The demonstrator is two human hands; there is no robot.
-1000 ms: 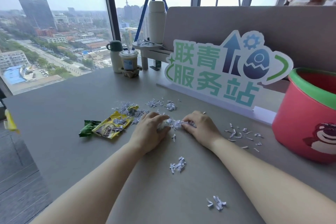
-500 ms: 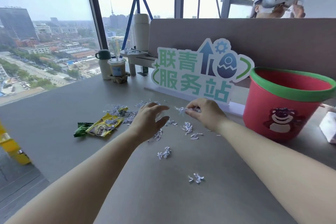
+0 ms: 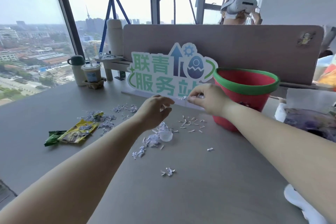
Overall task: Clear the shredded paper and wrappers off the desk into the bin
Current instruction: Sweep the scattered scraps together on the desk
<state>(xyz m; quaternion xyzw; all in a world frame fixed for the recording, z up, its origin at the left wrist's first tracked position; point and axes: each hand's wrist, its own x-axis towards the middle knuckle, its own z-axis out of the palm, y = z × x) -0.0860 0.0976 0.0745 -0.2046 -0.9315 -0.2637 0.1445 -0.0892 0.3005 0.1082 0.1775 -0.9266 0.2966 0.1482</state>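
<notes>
progress: early | right hand [image 3: 209, 98] pinches a tuft of shredded paper [image 3: 184, 98] in the air just left of bin [image 3: 254, 102] | left hand [image 3: 154, 110] loosely curled, hold unclear | left to do: most scraps on table [image 3: 200, 191], yellow wrapper [image 3: 78, 132], green wrapper [image 3: 52, 137] | bin contents hidden

The left grip [image 3: 153, 112] and right grip [image 3: 209, 100] are bare, as are both forearms [image 3: 94, 158].

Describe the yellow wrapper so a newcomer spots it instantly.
From the big window on the left, drop to the grey desk. The yellow wrapper lies flat there among paper shreds. The green wrapper at its left end is smaller and darker.
</notes>
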